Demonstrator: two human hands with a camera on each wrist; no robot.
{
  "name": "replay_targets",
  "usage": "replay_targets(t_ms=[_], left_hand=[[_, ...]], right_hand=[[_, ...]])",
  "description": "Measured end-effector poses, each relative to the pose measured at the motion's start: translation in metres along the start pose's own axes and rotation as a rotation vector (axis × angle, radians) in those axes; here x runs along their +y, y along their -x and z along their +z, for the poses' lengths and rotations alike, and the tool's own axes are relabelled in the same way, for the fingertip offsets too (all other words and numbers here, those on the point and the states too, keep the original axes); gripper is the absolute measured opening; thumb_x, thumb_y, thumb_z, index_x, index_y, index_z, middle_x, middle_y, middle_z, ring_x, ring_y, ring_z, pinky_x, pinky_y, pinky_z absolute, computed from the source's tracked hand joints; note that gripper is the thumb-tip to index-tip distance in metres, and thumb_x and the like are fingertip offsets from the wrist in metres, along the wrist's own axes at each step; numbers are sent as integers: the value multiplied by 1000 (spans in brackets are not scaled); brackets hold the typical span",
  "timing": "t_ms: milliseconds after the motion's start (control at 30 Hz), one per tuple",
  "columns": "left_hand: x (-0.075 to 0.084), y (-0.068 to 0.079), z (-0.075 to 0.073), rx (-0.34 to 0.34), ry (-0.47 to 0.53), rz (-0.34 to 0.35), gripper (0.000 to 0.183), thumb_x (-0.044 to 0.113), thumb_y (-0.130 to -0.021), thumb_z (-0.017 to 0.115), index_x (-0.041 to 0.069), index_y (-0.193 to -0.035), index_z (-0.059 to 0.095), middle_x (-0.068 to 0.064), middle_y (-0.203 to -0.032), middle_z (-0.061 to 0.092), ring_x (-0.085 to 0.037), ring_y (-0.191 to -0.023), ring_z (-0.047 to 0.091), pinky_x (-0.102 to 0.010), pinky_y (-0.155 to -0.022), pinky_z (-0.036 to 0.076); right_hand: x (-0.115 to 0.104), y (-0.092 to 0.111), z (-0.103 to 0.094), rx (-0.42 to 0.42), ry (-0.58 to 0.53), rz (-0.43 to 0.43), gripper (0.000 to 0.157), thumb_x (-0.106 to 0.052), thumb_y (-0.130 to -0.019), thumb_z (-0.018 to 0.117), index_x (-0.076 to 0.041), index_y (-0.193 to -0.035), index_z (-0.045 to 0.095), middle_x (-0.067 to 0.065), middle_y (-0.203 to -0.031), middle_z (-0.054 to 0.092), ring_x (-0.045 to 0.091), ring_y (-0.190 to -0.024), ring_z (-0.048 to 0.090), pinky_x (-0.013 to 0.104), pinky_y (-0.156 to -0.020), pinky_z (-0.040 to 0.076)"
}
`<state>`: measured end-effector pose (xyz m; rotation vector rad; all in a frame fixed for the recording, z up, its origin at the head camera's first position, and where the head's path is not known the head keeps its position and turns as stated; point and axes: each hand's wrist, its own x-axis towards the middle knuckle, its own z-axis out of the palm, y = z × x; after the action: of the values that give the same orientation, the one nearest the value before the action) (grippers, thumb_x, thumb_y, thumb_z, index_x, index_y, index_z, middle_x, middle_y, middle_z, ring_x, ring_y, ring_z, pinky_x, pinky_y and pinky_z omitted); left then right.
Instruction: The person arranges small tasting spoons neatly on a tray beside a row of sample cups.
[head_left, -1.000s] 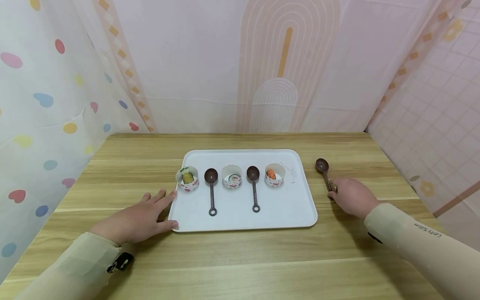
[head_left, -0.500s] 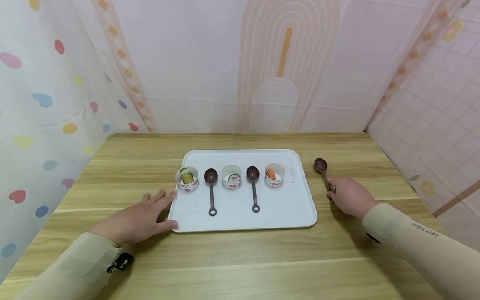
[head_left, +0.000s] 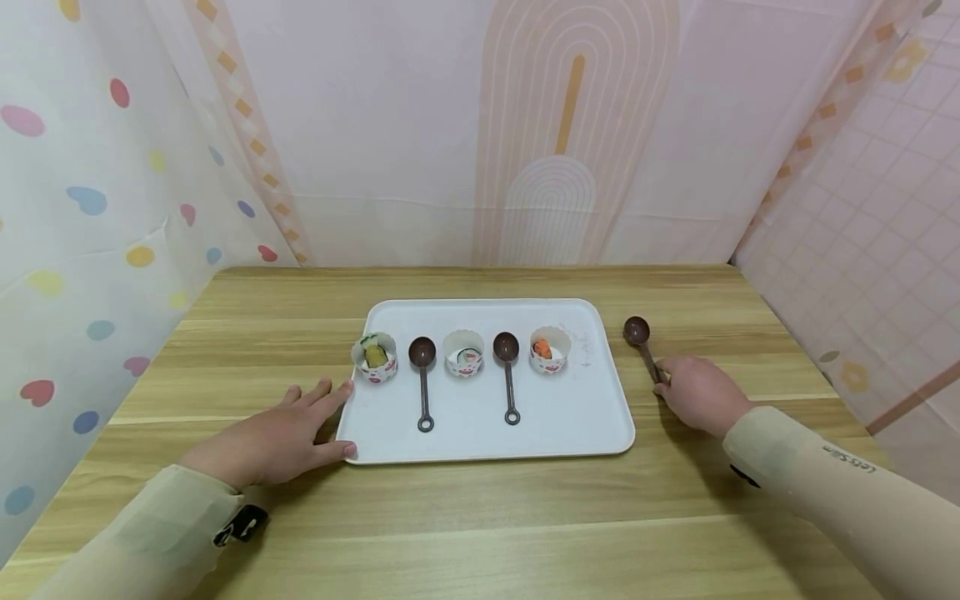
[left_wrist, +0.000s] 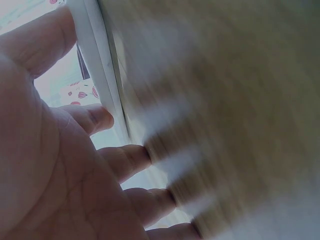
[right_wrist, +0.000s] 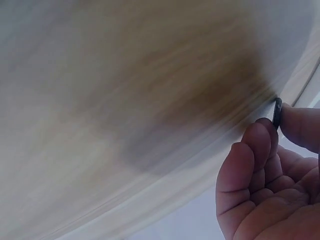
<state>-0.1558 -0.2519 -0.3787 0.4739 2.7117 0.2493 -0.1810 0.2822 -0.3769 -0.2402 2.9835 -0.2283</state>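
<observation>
My right hand (head_left: 703, 395) pinches the handle of a brown measuring spoon (head_left: 637, 331) just right of the white tray (head_left: 570, 425). In the right wrist view, the dark end of the spoon's handle (right_wrist: 277, 114) shows between thumb and fingers. With fingers spread, my left hand (head_left: 266, 442) touches the tray's left edge; thumb and a fingertip lie on the rim. Two more brown measuring spoons, a left one (head_left: 422, 353) and a right one (head_left: 506, 348), lie on the tray between paper cups, handles toward me.
On the tray stand a left cup (head_left: 383, 372) with a green and yellow piece, a middle cup (head_left: 462, 339) with a small roll-like piece, and a right cup (head_left: 558, 340) with an orange piece. A wooden table (head_left: 480, 533) lies beneath; a patterned curtain (head_left: 375, 125) hangs behind.
The bowl of the spoon in my right hand has swung slightly left, toward the tray; the right hand has shifted a little left too. My left hand has stayed still.
</observation>
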Motion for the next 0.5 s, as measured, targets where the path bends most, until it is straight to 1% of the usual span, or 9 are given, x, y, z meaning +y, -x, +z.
replay_targets(t_ms=[233,500], left_hand=[[0,0,-1,-17,4,-10,106,78,-94,56,9,-168,24,-36,-169,20,-74,-145,19,-82,-107,35],[0,0,0,-1,-2,3,104,77,-95,56,9,-168,25,-36,-168,22,-74,-144,20,-82,-105,37]], right_hand=[[-1,2,-1,0,-5,-8,12,-8,-99,69,3,-104,69,8,-80,66,20,-67,55,35,-61,49],[-1,2,-1,-5,-25,10,19,-7,-99,69,7,-112,68,10,-81,67,19,-66,56,32,-59,47]])
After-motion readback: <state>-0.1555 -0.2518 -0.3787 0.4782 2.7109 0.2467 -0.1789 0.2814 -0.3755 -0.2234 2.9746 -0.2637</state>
